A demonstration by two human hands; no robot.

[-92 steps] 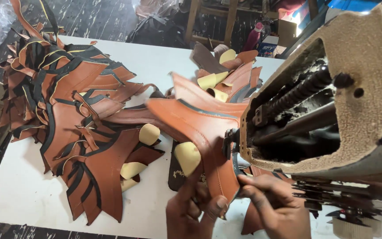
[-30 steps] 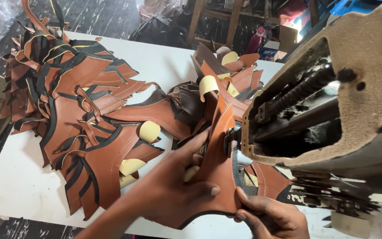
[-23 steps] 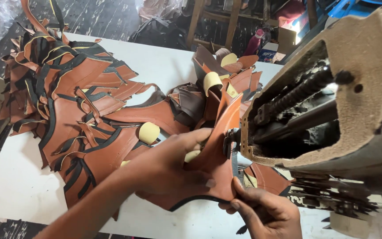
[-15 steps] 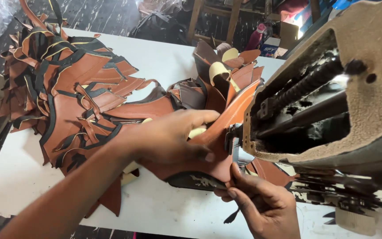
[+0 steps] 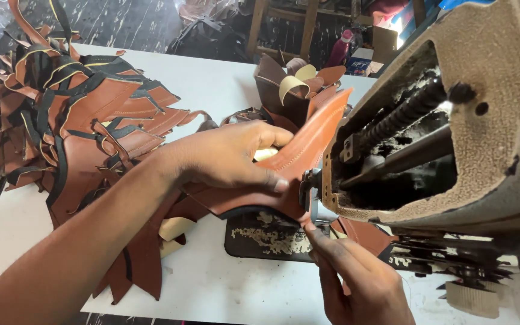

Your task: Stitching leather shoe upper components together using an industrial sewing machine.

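White table [image 5: 224, 90] fills most of the view, with dark floor beyond its far edge and, further back, wooden legs, a pink bottle [image 5: 342, 48] and a box. Sewing machine [image 5: 452, 132], beige and grimy, takes up the right side; its open end shows a dark coiled spring and a rod inside. Leather piece [image 5: 296, 162], brown with a stitched seam and black edging, sits at the machine's needle area, standing up on a slant against the machine's end face, its lower edge over the dark plate [image 5: 260, 238] set in the table. Left hand [image 5: 230, 159] lies flat on top of this piece, fingers spread and pressing down, thumb toward the far side, fingertips just beside the presser foot; a cream lining shows under the palm. Right hand [image 5: 356, 277] comes up from the bottom edge, index finger and thumb pinched narrowly on the lower edge of the same piece just below the foot. Pile [image 5: 85, 132] of cut brown pieces with black trim lies on the left of the table, near the left forearm. Second stack [image 5: 299, 87] of brown pieces with cream strips stands behind the held piece, touching the machine's end.
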